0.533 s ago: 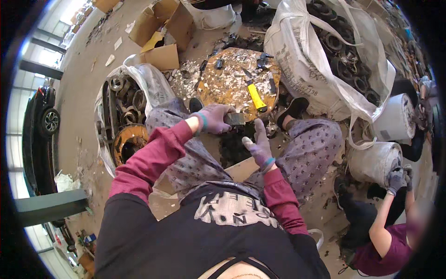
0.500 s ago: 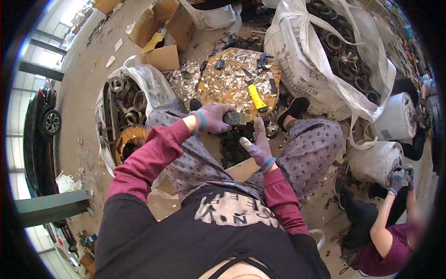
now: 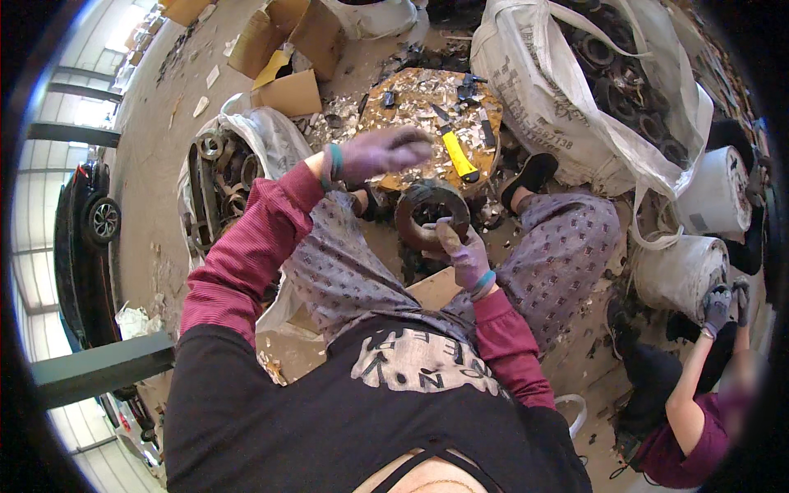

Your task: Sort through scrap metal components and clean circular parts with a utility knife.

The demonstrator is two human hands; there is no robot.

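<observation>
A thick dark ring, dull and worn like metal, stands tilted between my knees. My right hand grips its lower right side, with the thumb through the hole. Away from the ring, my left hand hovers over the near left edge of a round wooden board, its gloved fingers stretched out and slightly blurred, with nothing seen in them. On the board lies a knife with a yellow handle among pale flakes and small black pieces. Both hands wear purple gloves.
A white sack of rings stands at left, and a larger sack at far right. An open cardboard box is beyond. At right a co-worker's gloved hands touch a white bucket.
The grey piece in my left hand, seen edge-on before, now appears as the ring in my right hand. My left hand has let go and moved up toward the board.
</observation>
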